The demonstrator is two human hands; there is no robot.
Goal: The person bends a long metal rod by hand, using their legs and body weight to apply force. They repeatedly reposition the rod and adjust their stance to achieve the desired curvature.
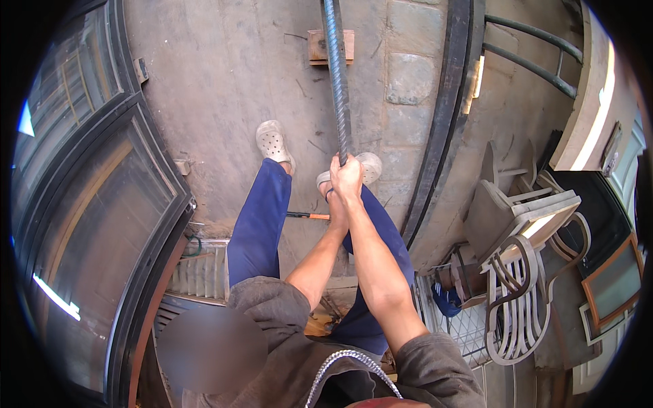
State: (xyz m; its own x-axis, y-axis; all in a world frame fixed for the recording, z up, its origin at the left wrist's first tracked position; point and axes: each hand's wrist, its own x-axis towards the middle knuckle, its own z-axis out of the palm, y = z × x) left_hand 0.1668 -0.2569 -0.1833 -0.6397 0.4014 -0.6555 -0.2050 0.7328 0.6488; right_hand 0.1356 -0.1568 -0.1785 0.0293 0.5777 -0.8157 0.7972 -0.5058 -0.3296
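A long dark metal bar (337, 88) with slanting ridges and a bluish sheen runs from the top edge down toward my legs. My right hand (349, 178) is closed round its near end. Tucked behind and below it, my left hand (337, 206) is also closed at the bar's end; its fingers are mostly hidden. Farther out, the bar passes over a small wooden block (315, 46) on the ground. A thin handle, black and orange (310, 215), shows beside my left wrist, its other end hidden behind the forearm.
Dark-framed glass panels (88, 258) stand along the left. A dark metal rail (442, 129) runs along the ground to the right. Beyond it are a stacked wooden chair (520, 299), other furniture and a framed panel (612, 280). My feet stand apart on concrete (211, 88).
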